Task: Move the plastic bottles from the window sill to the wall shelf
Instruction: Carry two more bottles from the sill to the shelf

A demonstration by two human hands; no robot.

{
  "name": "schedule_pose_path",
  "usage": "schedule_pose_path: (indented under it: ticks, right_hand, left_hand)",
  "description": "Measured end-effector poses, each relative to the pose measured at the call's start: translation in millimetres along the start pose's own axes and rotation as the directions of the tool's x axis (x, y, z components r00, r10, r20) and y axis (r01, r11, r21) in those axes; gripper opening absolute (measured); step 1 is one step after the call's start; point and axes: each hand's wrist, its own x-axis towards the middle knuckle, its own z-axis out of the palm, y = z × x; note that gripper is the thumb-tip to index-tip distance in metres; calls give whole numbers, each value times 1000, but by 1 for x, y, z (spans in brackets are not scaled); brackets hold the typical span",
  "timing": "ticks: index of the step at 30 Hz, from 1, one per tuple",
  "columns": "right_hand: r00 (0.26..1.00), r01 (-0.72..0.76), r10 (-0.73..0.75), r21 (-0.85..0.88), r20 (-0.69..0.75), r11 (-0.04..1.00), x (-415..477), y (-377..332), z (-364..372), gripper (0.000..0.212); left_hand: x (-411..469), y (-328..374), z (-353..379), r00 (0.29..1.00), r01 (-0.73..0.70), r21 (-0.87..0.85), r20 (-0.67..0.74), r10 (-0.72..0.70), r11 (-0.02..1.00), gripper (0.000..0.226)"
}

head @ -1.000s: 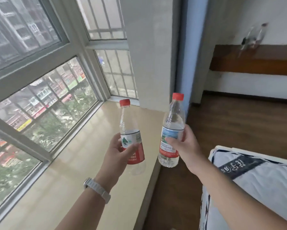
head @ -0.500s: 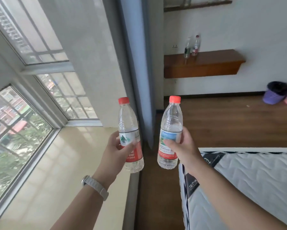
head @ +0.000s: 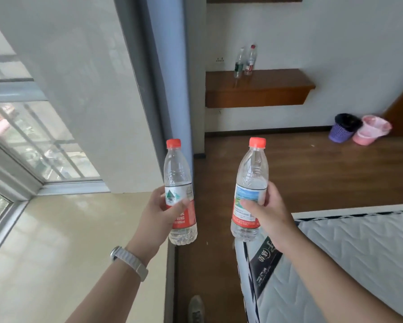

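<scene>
My left hand grips a clear plastic bottle with a red cap and a red-and-white label, held upright above the edge of the window sill. In my right hand is a second clear bottle, red-capped with a blue-and-red label, upright over the floor beside the mattress. Far ahead, the brown wall shelf carries two bottles near its left end.
A quilted mattress fills the lower right. A grey pillar and blue curtain stand between sill and shelf. A purple basket and a pink basket sit on the wooden floor. A shoe shows at the bottom.
The view has turned right from the window toward the room, so the wall shelf and baskets now show. Both hands still hold their bottles upright, a little further apart.
</scene>
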Motion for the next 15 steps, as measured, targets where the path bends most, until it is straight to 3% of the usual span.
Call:
schedule_pose_path:
  ticks: [5, 11, 15]
  right_hand:
    - [997, -14, 8, -83, -73, 996, 54, -23, 24, 56]
    - [985, 8, -25, -94, -173, 996, 87, -51, 38, 54]
    - [971, 3, -28, -105, -237, 995, 96, -57, 34, 54]
  left_hand:
    - [76, 7, -4, 996, -26, 14, 89, 25, 1000, 68]
    - [132, 23, 7, 977, -76, 12, 199, 72, 997, 45]
    - [155, 43, 13, 959, -110, 2, 263, 105, 994, 52]
